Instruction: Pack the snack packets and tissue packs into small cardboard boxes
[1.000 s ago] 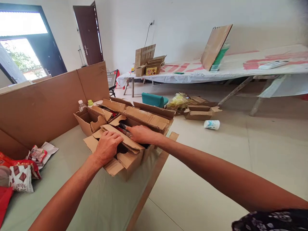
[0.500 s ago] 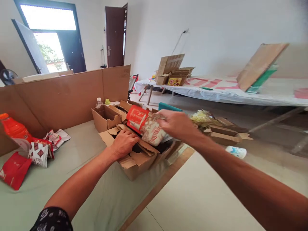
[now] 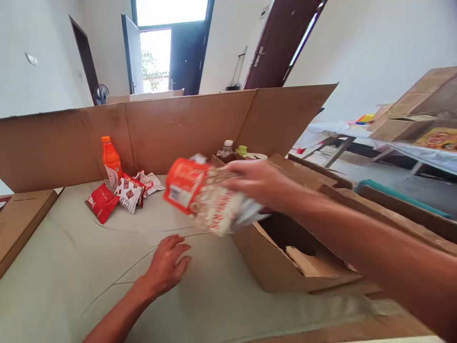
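Observation:
My right hand (image 3: 250, 181) is closed on a red and cream snack bag (image 3: 203, 193), holding it in the air left of an open cardboard box (image 3: 264, 262). The bag is blurred by motion, and a silvery packet edge (image 3: 252, 209) shows behind it. Below and left of the bag, my left hand (image 3: 169, 264) hovers over the pale table cover with fingers apart and nothing in it. Farther back lie a red packet (image 3: 102, 202), a white packet with brown squares (image 3: 127, 194) and another white and red packet (image 3: 150, 182). An orange drink bottle (image 3: 112, 162) stands behind them.
A tall cardboard panel (image 3: 189, 126) runs along the back of the table. A clear bottle (image 3: 227, 148) and a yellow-green cap (image 3: 242, 150) show behind the boxes. Flat cardboard (image 3: 26, 224) lies at left. Another table with boxes (image 3: 403, 128) stands at far right.
My right hand has lifted the snack bag out of the box and carried it left. My left hand has let go of the box edge and opened. The view has turned left.

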Available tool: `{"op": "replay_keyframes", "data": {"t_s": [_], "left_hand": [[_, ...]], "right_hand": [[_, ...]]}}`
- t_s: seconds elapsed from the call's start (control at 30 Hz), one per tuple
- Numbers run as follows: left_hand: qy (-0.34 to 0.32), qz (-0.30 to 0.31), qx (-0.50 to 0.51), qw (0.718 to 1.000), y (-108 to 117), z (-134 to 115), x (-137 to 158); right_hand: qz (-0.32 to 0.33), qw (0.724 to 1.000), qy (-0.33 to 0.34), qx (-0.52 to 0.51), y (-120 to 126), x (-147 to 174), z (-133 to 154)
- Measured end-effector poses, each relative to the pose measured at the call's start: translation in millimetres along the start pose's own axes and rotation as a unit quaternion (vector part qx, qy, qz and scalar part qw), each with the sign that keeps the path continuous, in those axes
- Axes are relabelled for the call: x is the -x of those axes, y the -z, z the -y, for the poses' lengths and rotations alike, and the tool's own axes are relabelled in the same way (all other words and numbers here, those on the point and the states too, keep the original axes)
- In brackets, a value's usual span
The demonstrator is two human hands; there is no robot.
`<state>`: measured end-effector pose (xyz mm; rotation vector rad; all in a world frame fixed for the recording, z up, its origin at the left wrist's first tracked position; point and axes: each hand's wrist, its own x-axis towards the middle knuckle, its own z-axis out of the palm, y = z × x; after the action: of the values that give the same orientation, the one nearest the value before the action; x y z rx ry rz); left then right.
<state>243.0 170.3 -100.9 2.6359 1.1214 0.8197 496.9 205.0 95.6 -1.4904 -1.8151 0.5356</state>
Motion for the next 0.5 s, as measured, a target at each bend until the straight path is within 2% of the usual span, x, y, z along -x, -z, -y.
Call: {"op": "replay_keyframes", "data": {"t_s": [0.07, 0.13, 0.2, 0.23, 0.3, 0.37, 0.43, 0.5], "left_hand": [[0.044, -0.024, -0.001, 0.999, 5.6, 25.1, 31.1], [0.075, -0.048, -0.004, 0.996, 11.5, 50.1, 48.9], [0.116, -0.073, -0.005, 0.991, 16.5, 77.0, 55.4], [0.161, -0.09, -0.002, 0.983, 18.3, 90.8, 55.8], [0.228, -0.087, 0.001, 0.97, 20.9, 116.9, 54.1], [0.255, -0.059, -0.01, 0.965, 23.5, 136.6, 52.7], [0.246, -0.02, -0.024, 0.969, 27.4, 146.1, 51.6], [0.24, 0.0, -0.032, 0.97, 32.9, 143.6, 46.8]], "right_hand": [[0.043, 0.999, -0.009, -0.025, -55.1, -23.9, 29.5], [0.063, 0.997, -0.014, -0.041, -100.2, -48.4, 47.7], [0.043, 0.998, -0.013, -0.052, -128.0, -72.8, 55.4], [0.028, 0.998, -0.01, -0.056, -134.1, -83.2, 55.5], [-0.001, 0.998, -0.007, -0.059, -130.7, -95.4, 48.4], [-0.023, 0.998, -0.008, -0.054, -108.7, -92.3, 30.5], [-0.048, 0.998, -0.019, -0.042, -72.3, -76.0, 1.7], [-0.088, 0.995, -0.045, -0.02, -27.3, -53.5, -35.9]]}}
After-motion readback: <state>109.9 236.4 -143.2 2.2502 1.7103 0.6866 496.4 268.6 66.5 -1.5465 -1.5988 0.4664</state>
